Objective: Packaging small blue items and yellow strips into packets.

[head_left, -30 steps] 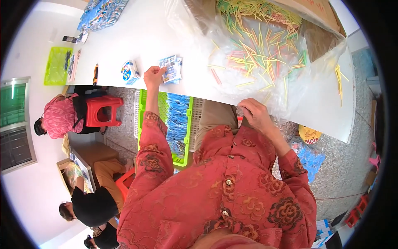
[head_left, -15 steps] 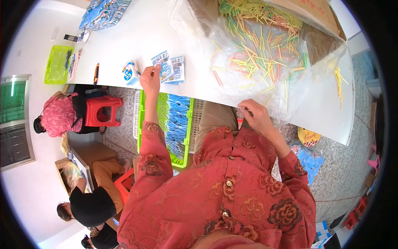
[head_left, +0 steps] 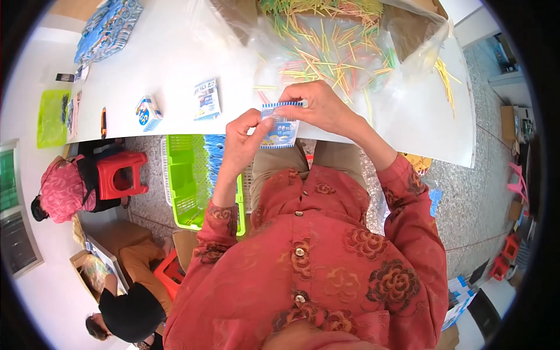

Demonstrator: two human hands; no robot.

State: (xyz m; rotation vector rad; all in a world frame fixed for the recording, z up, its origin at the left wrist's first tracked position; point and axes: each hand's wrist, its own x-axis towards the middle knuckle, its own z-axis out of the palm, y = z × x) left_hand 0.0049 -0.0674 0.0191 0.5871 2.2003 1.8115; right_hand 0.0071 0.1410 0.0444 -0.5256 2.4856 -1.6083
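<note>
A small blue-and-white printed packet (head_left: 281, 133) hangs between my two hands at the table's front edge, above my lap. My left hand (head_left: 244, 137) pinches its left side between thumb and fingers. At its top edge, my right hand (head_left: 319, 105) is closed on the packet, fingers bent over the striped rim. Whether the packet is sealed or open at the top I cannot make out. Another flat blue-and-white packet (head_left: 207, 99) lies on the white table (head_left: 169, 70) to the left, and farther left sits a small stack of similar packets (head_left: 148, 112).
Loose coloured thin sticks (head_left: 332, 49) lie on clear plastic at the far right, beside a cardboard box. Bundled blue packets (head_left: 108, 29) sit far left, near an orange-black cutter (head_left: 104, 122) and a green basket (head_left: 51, 119). A green crate (head_left: 184, 204) stands below the table; co-workers sit left.
My left hand has lifted one packet off the table and brought it right, toward my body. My right hand has risen from the table edge and now grips that packet too. The view has shifted.
</note>
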